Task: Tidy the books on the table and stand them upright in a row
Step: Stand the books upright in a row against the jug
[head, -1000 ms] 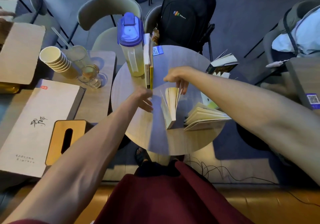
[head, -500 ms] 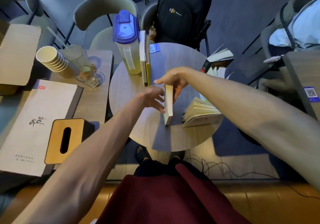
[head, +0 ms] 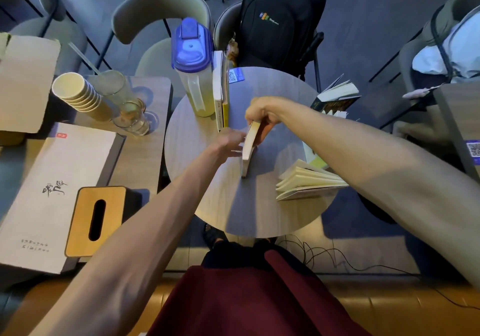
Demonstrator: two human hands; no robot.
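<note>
Two hands steady one cream-paged paperback (head: 247, 154) standing on edge near the middle of the round, wood-grain table (head: 259, 205) — the right hand (head: 262, 112) curls over its far top corner and grips it, while the left hand (head: 228, 142), blurred, lays fairly straight fingers against its left cover. Beyond, two slim books (head: 220, 94) stand upright against a clear, blue-lidded pitcher (head: 193, 76). A fanned-open book (head: 306, 179) lies rightward, partly hidden under the right forearm.
</note>
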